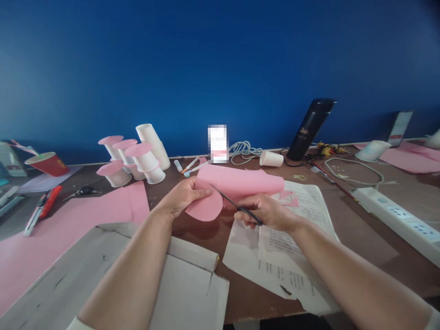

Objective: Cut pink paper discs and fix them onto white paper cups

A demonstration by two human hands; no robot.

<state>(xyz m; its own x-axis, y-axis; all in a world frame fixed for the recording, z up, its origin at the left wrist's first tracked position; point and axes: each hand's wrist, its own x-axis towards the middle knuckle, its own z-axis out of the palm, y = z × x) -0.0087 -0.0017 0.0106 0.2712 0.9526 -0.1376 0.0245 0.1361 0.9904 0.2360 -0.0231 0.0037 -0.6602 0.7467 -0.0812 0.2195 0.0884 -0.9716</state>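
The curled pink paper (pixel 237 178) is between the hands, over the tabletop (pixel 195 231); I'd judge it light, floppy and easily creased, best held by an edge clear of the scissors (pixel 254 218). The left hand (pixel 182 197) pinches it, thumb uppermost; the right hand's (pixel 271 213) grip wraps the scissors' handles. Something thin and green pokes from the red cup (pixel 55 166); what's inside the tipped white cup (pixel 272 159), I can't tell.

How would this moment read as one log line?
left hand: holds pink paper; right hand: holds scissors against the paper; black bottle: farther back
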